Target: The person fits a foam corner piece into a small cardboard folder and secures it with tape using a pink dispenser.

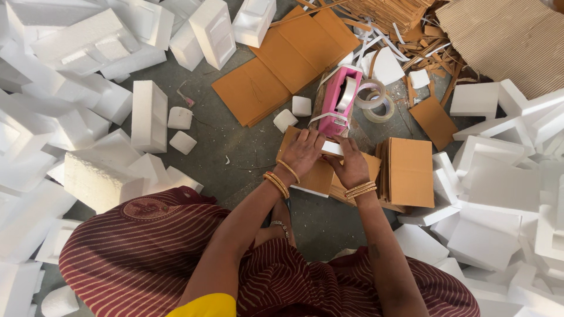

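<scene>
My left hand point(302, 151) and my right hand point(351, 164) rest together on a brown cardboard box point(320, 175) on the floor in front of me. Between the fingers of both hands lies a white strip of tape point(331, 148) pressed across the box top. Both wrists carry gold bangles. Just beyond the hands stands a pink tape dispenser point(338, 100) with a roll in it. Two loose rolls of clear tape point(376, 100) lie to its right.
White foam blocks point(150, 114) are piled at the left and right point(499, 194). Flat brown cardboard sheets point(288, 61) lie ahead, a stack of folded ones point(411, 173) to the right. Cardboard scraps point(405, 23) and corrugated sheet point(511, 35) fill the far right.
</scene>
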